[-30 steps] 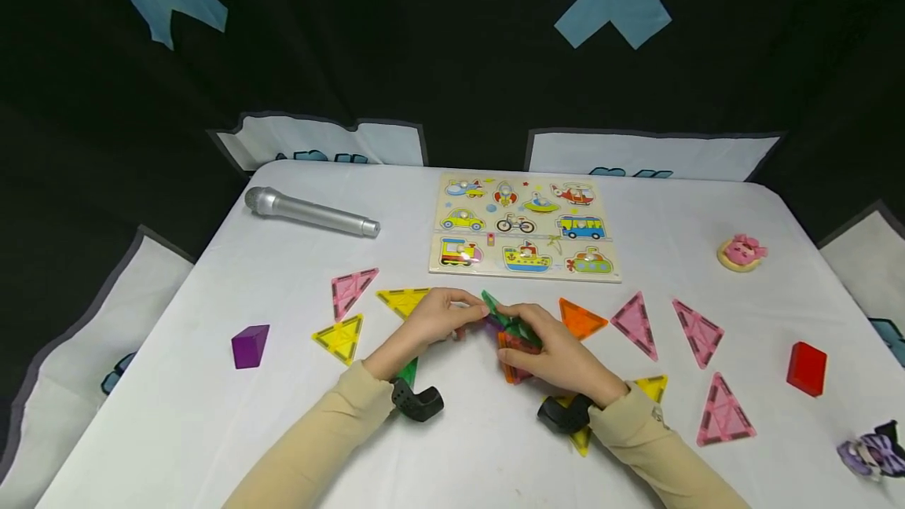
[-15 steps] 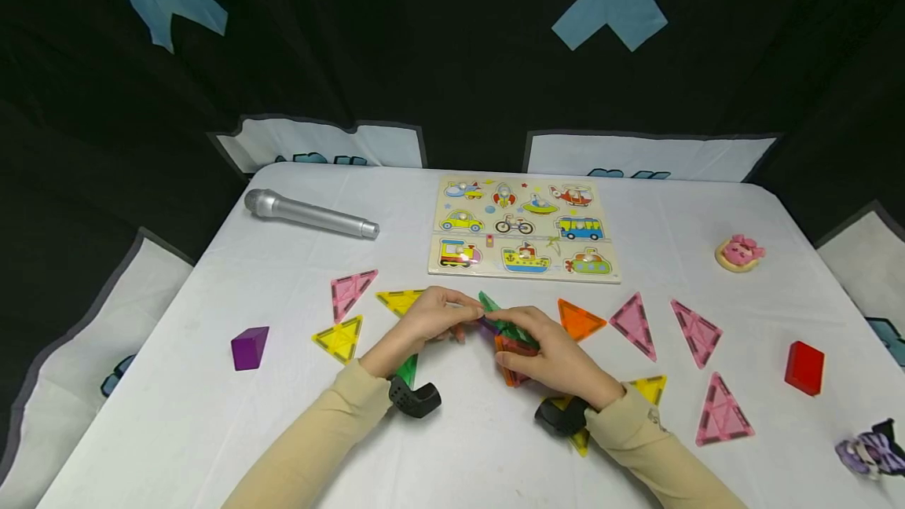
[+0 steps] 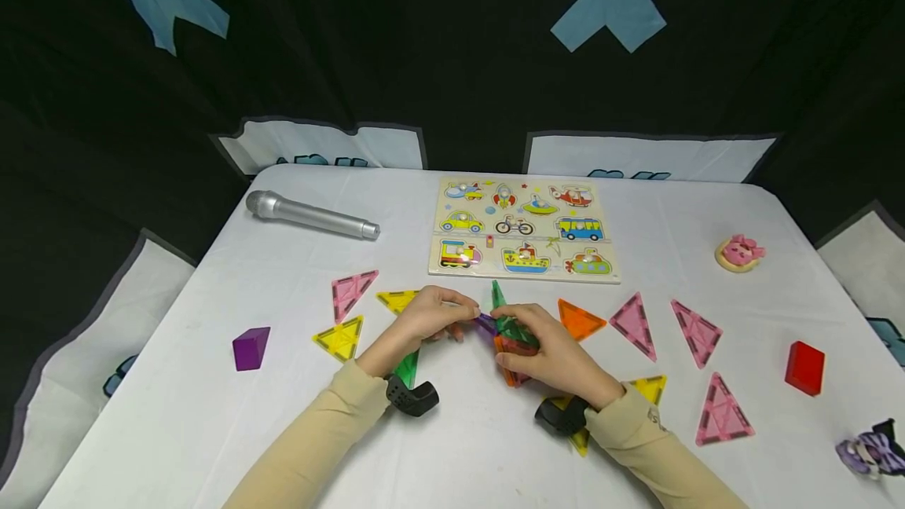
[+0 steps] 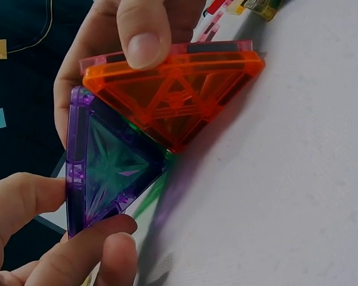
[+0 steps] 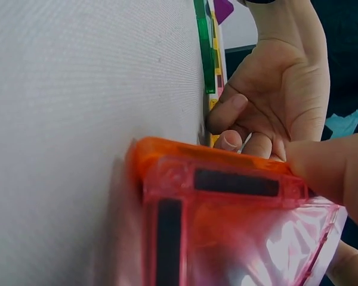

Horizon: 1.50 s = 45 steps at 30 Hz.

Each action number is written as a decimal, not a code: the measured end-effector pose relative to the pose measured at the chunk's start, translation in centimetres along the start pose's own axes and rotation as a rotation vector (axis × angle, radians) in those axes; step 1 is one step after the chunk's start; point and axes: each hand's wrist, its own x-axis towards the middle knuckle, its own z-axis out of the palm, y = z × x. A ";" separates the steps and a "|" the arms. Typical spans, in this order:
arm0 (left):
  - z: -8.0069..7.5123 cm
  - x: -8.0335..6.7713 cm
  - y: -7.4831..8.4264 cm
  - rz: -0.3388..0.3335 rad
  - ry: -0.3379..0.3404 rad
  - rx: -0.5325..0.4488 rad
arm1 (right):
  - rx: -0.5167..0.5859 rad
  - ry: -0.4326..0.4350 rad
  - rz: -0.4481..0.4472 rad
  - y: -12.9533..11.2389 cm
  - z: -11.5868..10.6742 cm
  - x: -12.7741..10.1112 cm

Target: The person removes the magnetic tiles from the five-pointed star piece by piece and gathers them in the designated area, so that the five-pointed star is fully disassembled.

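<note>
Both hands meet at the middle of the white table (image 3: 212,383), working one small cluster of magnetic triangle tiles. The left hand (image 3: 431,316) pinches the purple tile (image 4: 104,164), thumb and forefinger curled onto its lower edge and corner, as the left wrist view shows. The right hand (image 3: 555,352) holds the orange tile (image 4: 176,98), its thumb pressed on the top edge with the fingers curled behind it; a pink tile (image 5: 250,238) lies flat against the orange one, seen close in the right wrist view. The purple and orange tiles touch along one edge, and a green tile (image 3: 503,313) stands upright between the two hands, its tip pointing away from the person. The cluster sits just in front of the vehicle puzzle board (image 3: 523,228). Loose pink, yellow and orange triangles lie flat to either side of the hands. A silver microphone (image 3: 311,215) lies at far left, a purple block (image 3: 250,347) at near left, a red block (image 3: 805,368) at right.
</note>
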 end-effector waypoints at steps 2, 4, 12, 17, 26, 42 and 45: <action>-0.1 0.3 -0.4 0.001 -0.002 0.000 | 0.000 0.008 -0.001 0.0 0.1 0.0; -0.1 0.3 -0.5 0.000 -0.006 0.003 | 0.003 0.016 0.001 0.1 0.1 0.0; 0.0 0.2 -0.4 -0.007 0.004 0.063 | 0.014 0.016 -0.001 0.2 0.0 0.1; 0.5 0.4 -0.2 0.010 0.015 0.101 | 0.004 0.023 0.006 0.2 -0.2 0.1; 0.6 0.4 -0.6 0.015 0.000 0.008 | 0.024 0.001 -0.003 0.4 -0.2 0.1; -3.3 -3.9 -0.3 0.104 0.014 -0.050 | 0.077 -0.012 0.004 0.3 -0.5 0.1; -6.2 -6.8 -0.5 0.124 -0.022 0.028 | 0.078 -0.018 0.001 0.3 -0.5 0.1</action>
